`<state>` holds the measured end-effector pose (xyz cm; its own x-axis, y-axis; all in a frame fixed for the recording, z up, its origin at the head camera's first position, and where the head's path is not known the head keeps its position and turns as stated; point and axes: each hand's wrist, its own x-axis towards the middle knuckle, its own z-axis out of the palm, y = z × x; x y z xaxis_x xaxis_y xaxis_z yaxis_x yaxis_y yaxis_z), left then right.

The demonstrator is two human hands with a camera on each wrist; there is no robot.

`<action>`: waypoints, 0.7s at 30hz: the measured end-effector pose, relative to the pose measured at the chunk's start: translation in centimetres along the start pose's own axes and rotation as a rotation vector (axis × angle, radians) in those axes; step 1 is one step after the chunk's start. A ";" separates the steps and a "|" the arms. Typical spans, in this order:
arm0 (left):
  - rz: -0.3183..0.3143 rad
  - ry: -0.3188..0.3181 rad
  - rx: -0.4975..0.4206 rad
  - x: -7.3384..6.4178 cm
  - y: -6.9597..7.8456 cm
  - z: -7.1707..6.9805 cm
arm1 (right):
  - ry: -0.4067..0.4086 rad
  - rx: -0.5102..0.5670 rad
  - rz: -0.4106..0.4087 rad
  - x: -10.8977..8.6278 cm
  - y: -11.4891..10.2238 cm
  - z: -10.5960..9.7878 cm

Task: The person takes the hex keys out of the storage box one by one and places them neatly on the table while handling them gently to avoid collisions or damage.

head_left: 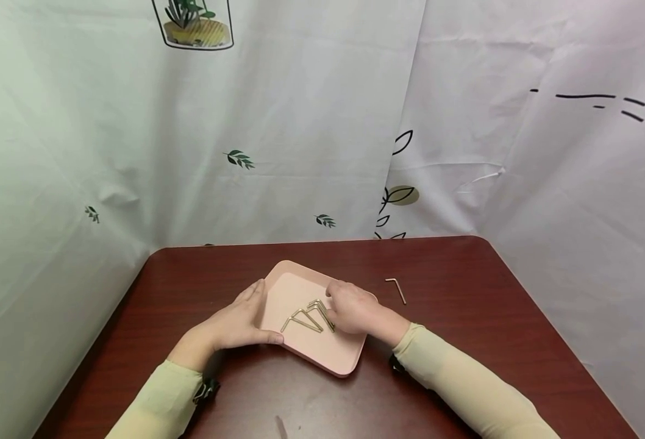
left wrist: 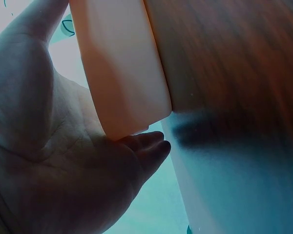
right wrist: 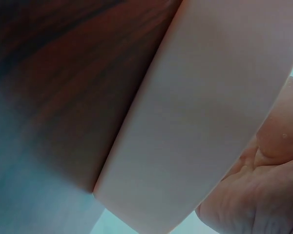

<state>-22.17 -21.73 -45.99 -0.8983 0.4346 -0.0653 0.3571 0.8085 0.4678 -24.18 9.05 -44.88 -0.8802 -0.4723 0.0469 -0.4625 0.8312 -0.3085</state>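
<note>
A shallow pink tray (head_left: 339, 364) stands angled on the table, with several brass-coloured L-shaped hex keys (head_left: 306, 320) inside. My left hand (head_left: 240, 320) braces the tray's left corner, fingers straight along one side and thumb at the near rim. The left wrist view has the tray wall (left wrist: 127, 68) against that palm (left wrist: 53, 141). Reaching over the right rim, my right hand (head_left: 352, 308) has its fingers down among the keys. Whether it pinches one is hidden. In the right wrist view, the tray wall (right wrist: 200, 97) covers most of this hand (right wrist: 263, 195).
A single hex key (head_left: 398, 291) lies on the dark red wooden table (head_left: 465, 292), right of the tray. White printed curtains (head_left: 300, 122) surround the table's back and sides. A dark band (head_left: 205, 390) is on the left wrist.
</note>
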 end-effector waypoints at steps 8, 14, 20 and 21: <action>-0.003 0.003 -0.001 0.0 0.0 -0.1 | -0.007 -0.047 -0.027 0.1 0.0 0.2; -0.003 0.006 0.004 0.0 0.0 -0.1 | -0.008 -0.050 -0.071 0.2 0.1 0.3; -0.002 0.001 -0.003 0.0 0.0 0.0 | -0.014 -0.048 -0.123 0.3 0.1 0.5; -0.001 0.000 -0.002 0.0 0.0 -0.1 | -0.016 -0.047 -0.128 0.3 0.0 0.5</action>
<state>-22.17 -21.80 -45.94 -0.8987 0.4337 -0.0657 0.3556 0.8080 0.4697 -24.43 8.79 -45.31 -0.8121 -0.5795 0.0681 -0.5757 0.7767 -0.2556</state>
